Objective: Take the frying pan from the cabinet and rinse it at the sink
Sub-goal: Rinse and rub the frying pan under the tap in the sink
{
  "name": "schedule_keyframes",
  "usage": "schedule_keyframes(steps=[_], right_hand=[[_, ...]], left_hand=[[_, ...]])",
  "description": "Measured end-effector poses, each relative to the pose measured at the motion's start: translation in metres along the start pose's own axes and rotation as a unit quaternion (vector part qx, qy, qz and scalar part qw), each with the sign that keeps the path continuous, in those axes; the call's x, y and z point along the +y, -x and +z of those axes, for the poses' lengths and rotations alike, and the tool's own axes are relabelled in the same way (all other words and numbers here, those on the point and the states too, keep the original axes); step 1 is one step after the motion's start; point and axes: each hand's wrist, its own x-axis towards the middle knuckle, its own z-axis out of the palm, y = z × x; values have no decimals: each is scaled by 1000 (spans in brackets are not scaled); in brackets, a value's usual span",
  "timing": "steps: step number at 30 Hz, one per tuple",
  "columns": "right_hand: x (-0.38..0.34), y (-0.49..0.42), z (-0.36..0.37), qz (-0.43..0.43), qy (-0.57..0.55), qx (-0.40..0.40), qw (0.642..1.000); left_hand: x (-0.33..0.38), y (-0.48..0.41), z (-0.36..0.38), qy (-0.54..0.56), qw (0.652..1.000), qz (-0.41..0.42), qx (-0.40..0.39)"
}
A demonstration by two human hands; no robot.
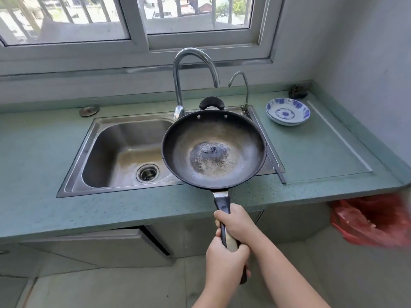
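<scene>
I have both hands clamped on the long handle [223, 206] of the frying pan [213, 150]. My right hand [236, 226] is the forward one, fingers curled round the dark grip just behind the metal neck. My left hand [225, 257] is wrapped round it nearer my body, touching the right hand, and the handle's tip pokes out below it. The pan is held roughly level and open side up over the right part of the steel sink [115, 138], its near rim overhanging the front strip of the green countertop [44, 156]. Its small black helper handle [211, 102] points away from me toward the tall curved faucet [178, 85]. There is a dark, crusty patch ringed with brownish residue in the pan's middle. The drain [147, 172] shows in the uncovered left part of the basin. A thinner second tap [242, 85] stands at the sink's back right corner. To the right, stacked blue-and-white bowls [288, 112] sit on the counter, and behind them is a dark lump [298, 91], maybe a scourer, too blurry to tell. Below the counter a cabinet door [124, 243] stands ajar, and a red plastic bag [373, 221] hangs at the far right.
</scene>
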Motion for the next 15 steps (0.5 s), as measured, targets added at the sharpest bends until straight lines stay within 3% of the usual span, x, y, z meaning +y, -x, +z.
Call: schedule_keyframes(steps=[15], right_hand=[[-15, -97, -24, 76, -82, 27, 993]], left_hand=[[32, -102, 17, -33, 999, -35, -25]])
